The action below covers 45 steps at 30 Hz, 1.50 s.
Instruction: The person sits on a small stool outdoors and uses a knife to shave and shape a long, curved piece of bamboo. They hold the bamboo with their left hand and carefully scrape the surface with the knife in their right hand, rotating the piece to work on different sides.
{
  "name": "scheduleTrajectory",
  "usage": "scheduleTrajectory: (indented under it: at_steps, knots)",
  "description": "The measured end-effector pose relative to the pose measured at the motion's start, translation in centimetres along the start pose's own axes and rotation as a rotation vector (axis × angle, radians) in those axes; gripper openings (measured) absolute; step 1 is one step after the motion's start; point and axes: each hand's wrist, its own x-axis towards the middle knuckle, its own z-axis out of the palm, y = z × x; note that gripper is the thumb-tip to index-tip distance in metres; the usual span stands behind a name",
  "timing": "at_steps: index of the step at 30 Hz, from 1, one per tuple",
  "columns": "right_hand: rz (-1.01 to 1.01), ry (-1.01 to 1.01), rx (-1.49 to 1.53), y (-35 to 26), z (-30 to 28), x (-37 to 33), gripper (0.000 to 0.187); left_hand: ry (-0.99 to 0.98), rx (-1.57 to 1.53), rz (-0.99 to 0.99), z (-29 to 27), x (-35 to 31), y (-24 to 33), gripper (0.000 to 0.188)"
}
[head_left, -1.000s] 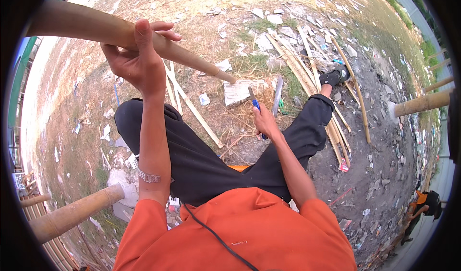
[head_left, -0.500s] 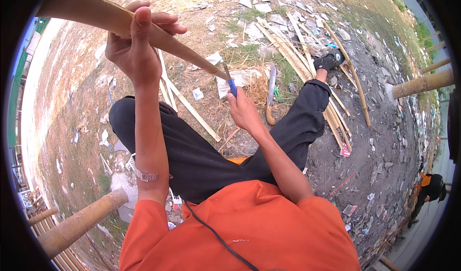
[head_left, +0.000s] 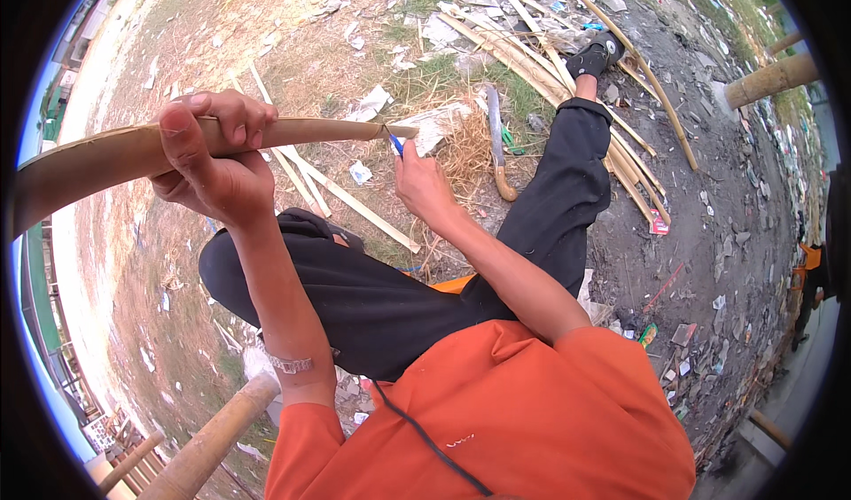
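A long bamboo piece [head_left: 319,132] lies nearly level across the upper left, its thick end toward the left rim. My left hand [head_left: 217,159] is wrapped round it, thumb on the near side and fingers over the top. In my right hand [head_left: 424,185] is a small knife [head_left: 396,144] with a blue handle. Its blade touches the bamboo close to the thin end, where a notch or joint shows; most of the handle is hidden in my fingers. Beyond that hand, a machete [head_left: 498,150] with a wooden handle rests on the ground.
Split bamboo strips [head_left: 523,79] lie in a pile beside my right leg, under a curved bamboo stick [head_left: 660,92]. More strips [head_left: 355,206] are near my left knee. Bamboo posts [head_left: 771,83] stand right and lower left [head_left: 213,442]. Litter covers the ground. A person [head_left: 808,278] is at far right.
The bamboo has swung from a steep slant to nearly level, its thick end dropping. My left hand moved down and left, its fingers closing round it. My right hand shifted slightly left with the knife.
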Motion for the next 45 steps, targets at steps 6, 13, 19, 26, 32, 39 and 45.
scheduleTrajectory:
  at_steps: [6, 13, 19, 26, 32, 39, 45]
  knots:
    - [-0.053, 0.027, -0.074, 2.2, 2.4, 2.2, 0.023, 0.145, 0.081, 0.028, 0.0, -0.3, 0.7, 0.028]
    - [0.282, -0.057, -0.288, 16.1, 5.9, 5.4, 0.027, 0.042, 0.001, -0.032, -0.1, 0.4, 0.8, 0.028]
    - [0.202, 0.036, -0.019, 11.0, 0.8, 3.1, 0.029, -0.050, -0.004, -0.113, -1.4, 0.3, 0.7, 0.027]
    - [-0.003, -0.101, 0.146, -0.5, -2.5, 1.0, 0.029, -0.047, 0.103, -0.074, -0.4, 0.3, 0.3, 0.036]
    - [-0.064, 0.078, 0.035, 0.6, 0.8, 1.6, 0.026, 0.034, 0.179, -0.020, 0.1, -0.5, 0.3, 0.041]
    - [-0.109, 0.068, 0.016, 0.9, -0.2, 2.5, 0.024, 0.189, 0.213, -0.032, -0.1, -0.1, 0.2, 0.040]
    - [-0.083, 0.057, 0.015, -0.8, 0.1, 0.6, 0.027, 0.130, 0.183, -0.013, 0.4, -0.7, 0.4, 0.040]
